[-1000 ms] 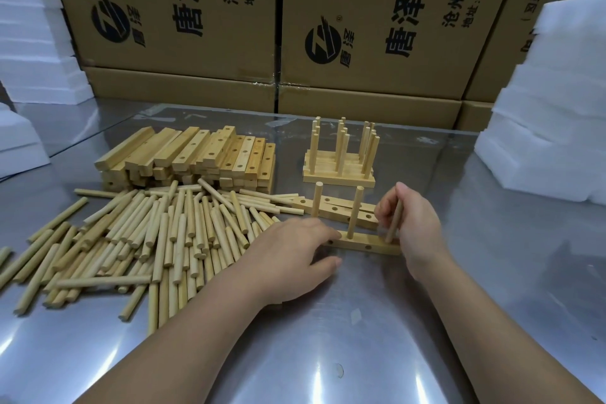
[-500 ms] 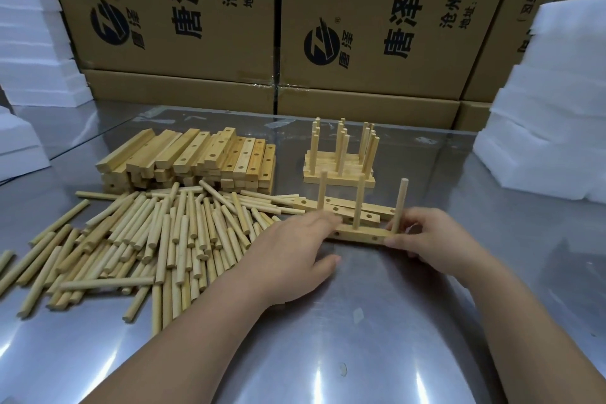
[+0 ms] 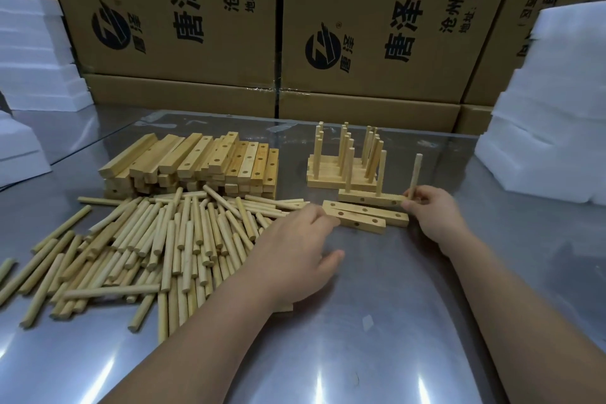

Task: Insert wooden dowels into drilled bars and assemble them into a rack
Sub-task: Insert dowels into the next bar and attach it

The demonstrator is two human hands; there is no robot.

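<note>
My right hand [image 3: 433, 215] grips the right end of a drilled bar [image 3: 370, 197] that carries three upright dowels, its fingers around the rightmost dowel [image 3: 415, 174]. This bar sits just in front of a group of finished dowelled bars [image 3: 344, 170]. Two bare drilled bars [image 3: 364, 218] lie flat nearer to me. My left hand [image 3: 296, 256] rests palm down beside them, fingers spread, touching the left end of the nearest bar. A heap of loose dowels [image 3: 147, 239] lies to the left, with a stack of drilled bars [image 3: 196, 164] behind it.
The work lies on a shiny metal table [image 3: 377, 338]. Large cardboard boxes [image 3: 360, 26] form a wall at the back. White foam blocks are stacked at the right [image 3: 551, 108] and at the left [image 3: 29, 52].
My right hand has carried the three-dowel bar away from me, up to the finished group. Two bare bars now lie uncovered. My left hand has stayed nearly in place.
</note>
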